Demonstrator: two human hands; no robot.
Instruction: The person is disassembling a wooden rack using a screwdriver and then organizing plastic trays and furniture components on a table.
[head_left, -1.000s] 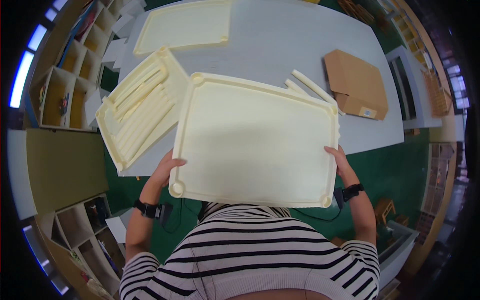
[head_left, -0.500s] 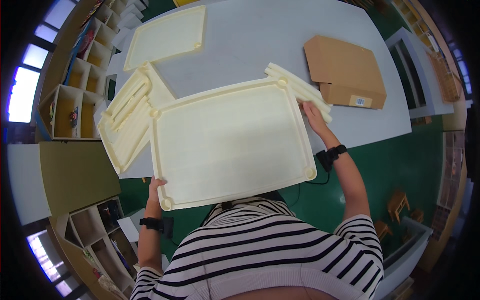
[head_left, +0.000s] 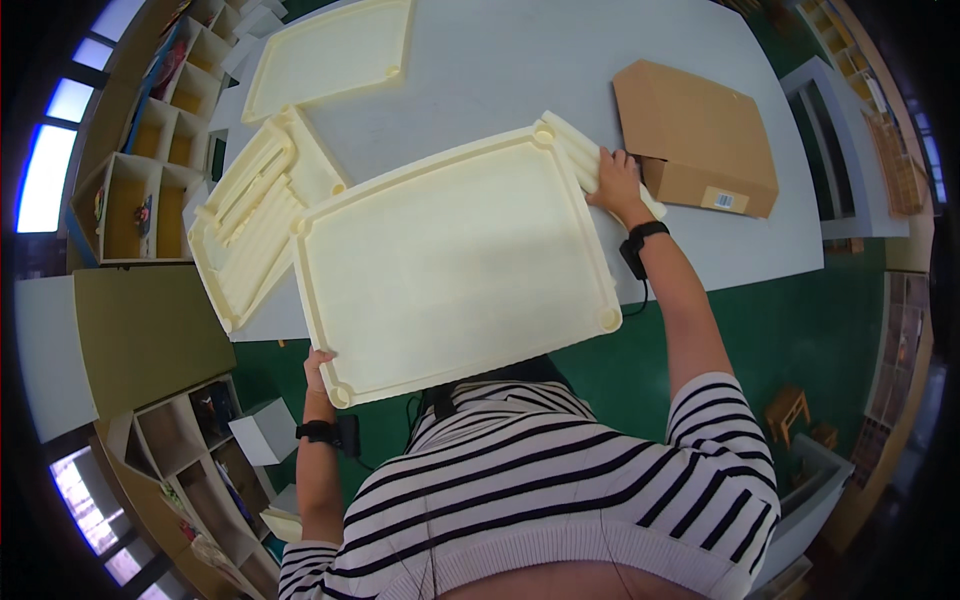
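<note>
A cream rectangular plastic shelf panel [head_left: 455, 265] with a raised rim and round corner sockets slants across the near edge of the table. My left hand [head_left: 319, 372] is closed on its near left side, thumb over the rim. Beyond its right side lie several cream tubes [head_left: 568, 145], side by side. My right hand [head_left: 618, 183] is over these tubes, fingers curled round one, the thumb close to the panel's rim. How far the fingers go round is partly hidden.
Left of the panel, another cream tray [head_left: 240, 225] holds several tubes and long parts. A further cream panel [head_left: 330, 60] lies at the table's far left. An open cardboard box [head_left: 695, 130] sits right of the tubes on the grey table [head_left: 480, 70]. Shelves [head_left: 150, 205] stand at left.
My right hand has gone from the panel's right rim up onto the tubes. The panel has shifted slightly left and tilted a little more, still in my left hand.
</note>
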